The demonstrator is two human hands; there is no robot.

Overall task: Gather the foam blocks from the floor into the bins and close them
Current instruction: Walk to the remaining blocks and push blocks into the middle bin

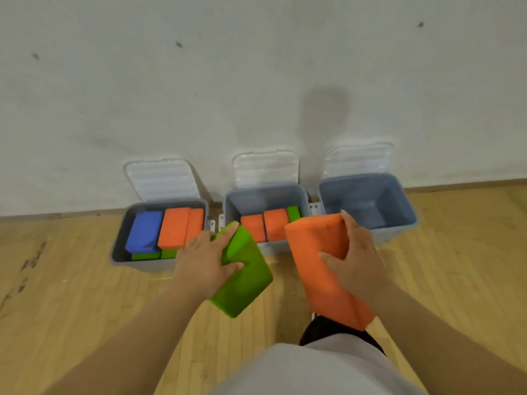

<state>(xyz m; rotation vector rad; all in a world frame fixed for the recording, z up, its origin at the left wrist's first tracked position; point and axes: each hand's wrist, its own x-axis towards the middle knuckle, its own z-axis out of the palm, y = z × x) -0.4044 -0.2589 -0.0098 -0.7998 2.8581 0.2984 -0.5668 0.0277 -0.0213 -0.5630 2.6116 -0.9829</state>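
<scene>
Wooden floor point(85, 309) meets white wall point(256, 67)

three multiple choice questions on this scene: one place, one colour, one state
1. Which grey plastic bin holds no foam blocks? A left B middle C right
2. What colour is the foam block that the left hand grips? A blue B green C orange
3. How do the bins' clear plastic lids stand? A all shut B all open C one open
Answers: 1 C, the right bin shows only its bare bottom. 2 B, it grips a green foam block. 3 B, all three lean back against the wall.
</scene>
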